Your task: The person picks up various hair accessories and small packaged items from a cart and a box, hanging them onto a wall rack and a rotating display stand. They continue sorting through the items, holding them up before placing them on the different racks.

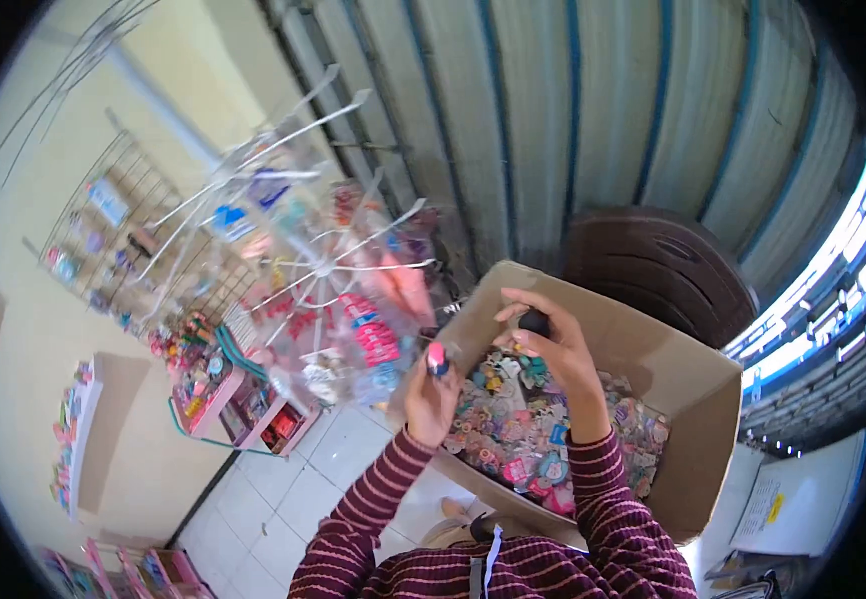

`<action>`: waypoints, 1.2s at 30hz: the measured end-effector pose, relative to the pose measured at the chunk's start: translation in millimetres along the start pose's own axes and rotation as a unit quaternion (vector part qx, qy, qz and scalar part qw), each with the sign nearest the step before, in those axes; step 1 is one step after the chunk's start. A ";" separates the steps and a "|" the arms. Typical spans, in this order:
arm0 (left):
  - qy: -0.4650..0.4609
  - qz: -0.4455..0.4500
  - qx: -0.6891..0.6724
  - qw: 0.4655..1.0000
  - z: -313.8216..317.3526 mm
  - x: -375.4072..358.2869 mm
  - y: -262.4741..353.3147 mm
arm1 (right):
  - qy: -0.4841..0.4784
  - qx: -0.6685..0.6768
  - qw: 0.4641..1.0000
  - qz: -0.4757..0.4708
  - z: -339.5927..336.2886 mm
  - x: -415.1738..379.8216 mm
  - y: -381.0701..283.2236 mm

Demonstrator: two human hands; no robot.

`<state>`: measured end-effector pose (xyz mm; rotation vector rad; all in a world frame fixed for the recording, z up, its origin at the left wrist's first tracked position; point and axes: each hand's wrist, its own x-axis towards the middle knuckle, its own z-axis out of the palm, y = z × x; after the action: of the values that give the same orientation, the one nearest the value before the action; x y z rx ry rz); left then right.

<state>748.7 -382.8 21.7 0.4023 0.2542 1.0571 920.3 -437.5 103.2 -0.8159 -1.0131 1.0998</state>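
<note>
In my left hand [431, 401] is a small lipstick-like item [438, 356] with a bright pink tip and a dark body, held upright at the left edge of a cardboard box [657, 349]. My right hand [559, 344] is closed around a black cap-like piece [534, 321], above the box. The two pieces are apart. Beneath my hands, the box holds a heap of small colourful trinkets [523, 439], many in clear wrapping. My right forearm hides part of the heap.
A white rotating rack [325, 268] hung with packaged goods stands to the left. Behind the box is a brown plastic chair [642, 265] against a corrugated metal shutter [533, 130]. A pink shelf [243, 404] with goods stands on the tiled floor [298, 489].
</note>
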 end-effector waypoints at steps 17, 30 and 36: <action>0.226 0.285 0.170 0.916 -134.7 -215.4 224.6 | -0.391 0.028 0.917 0.080 340.6 45.4 80.3; 0.317 0.300 0.216 0.873 -209.2 -217.2 298.3 | -0.332 0.162 0.908 0.198 434.3 132.4 254.5; 0.393 0.275 0.313 0.820 -242.2 -178.7 376.6 | -0.302 0.109 0.933 0.159 494.0 210.9 311.8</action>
<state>272.0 -330.8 -29.1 0.6319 1.3198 1.6785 384.0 -131.1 37.9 -0.4690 -1.2564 1.7777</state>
